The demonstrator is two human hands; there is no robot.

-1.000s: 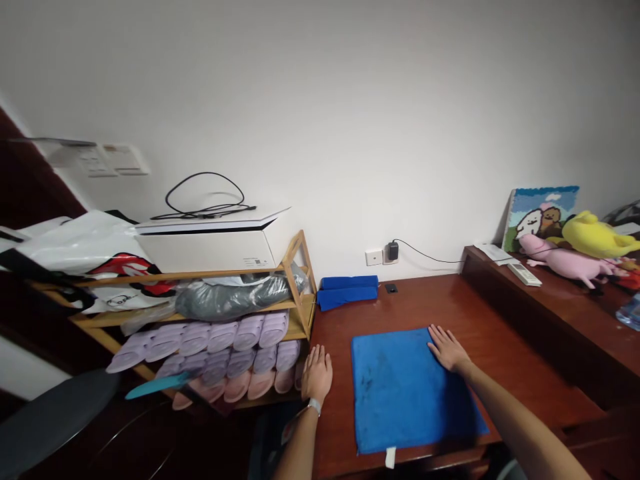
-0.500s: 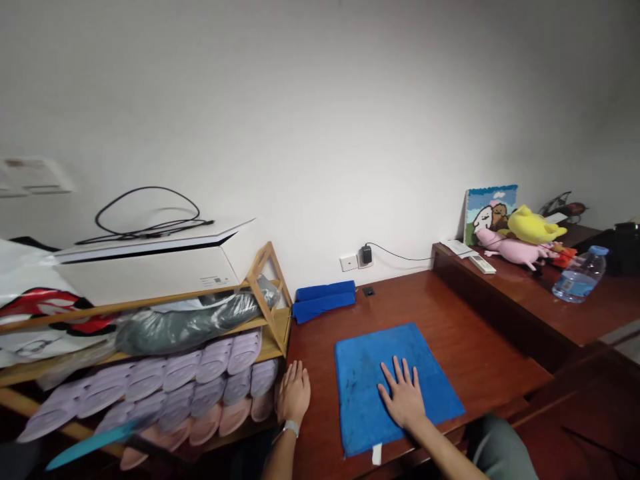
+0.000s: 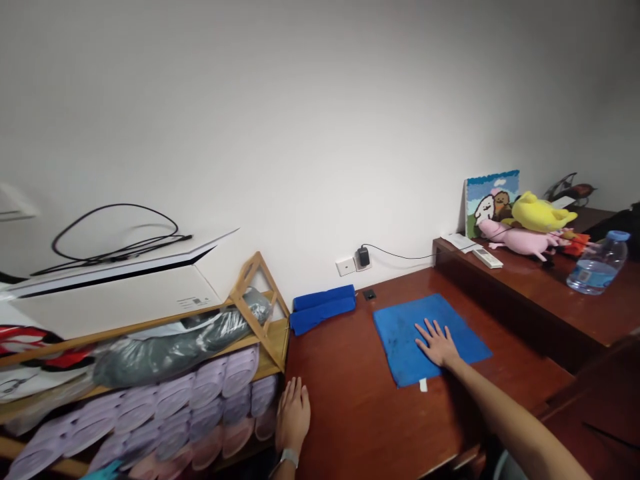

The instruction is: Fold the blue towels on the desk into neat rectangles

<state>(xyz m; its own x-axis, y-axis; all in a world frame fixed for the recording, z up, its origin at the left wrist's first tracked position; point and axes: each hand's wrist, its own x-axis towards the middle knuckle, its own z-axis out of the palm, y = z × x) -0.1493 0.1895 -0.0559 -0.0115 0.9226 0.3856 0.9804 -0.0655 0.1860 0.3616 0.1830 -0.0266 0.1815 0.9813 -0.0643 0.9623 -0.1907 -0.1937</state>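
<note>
Spread on the reddish-brown wooden desk (image 3: pixel 345 400) lies a blue cloth (image 3: pixel 403 333), with dark stains on its left part and a white tag at its near edge. My right hand (image 3: pixel 437 345) presses flat on the cloth, fingers spread. At the desk's left edge, beside the shoe rack, my left hand (image 3: pixel 293 415) rests palm down with its fingers stretched out, holding nothing. A watch or band (image 3: pixel 289 457) circles the left wrist. A folded darker blue cloth (image 3: pixel 323 308) sits against the wall, beyond both hands.
On the left, a wooden rack (image 3: pixel 260 320) holds several slippers (image 3: pixel 173 400) and a white box (image 3: pixel 125 303) with a black cable (image 3: pixel 115 257). The raised shelf (image 3: pixel 530 283) at right carries plush toys (image 3: pixel 520 240) and a water bottle (image 3: pixel 597 267). A plugged adapter (image 3: pixel 363 256) sits on the wall.
My right hand has slid the blue cloth across the desk, away from me and to the right. My left hand stays at the desk's left edge. The view has shifted slightly.
</note>
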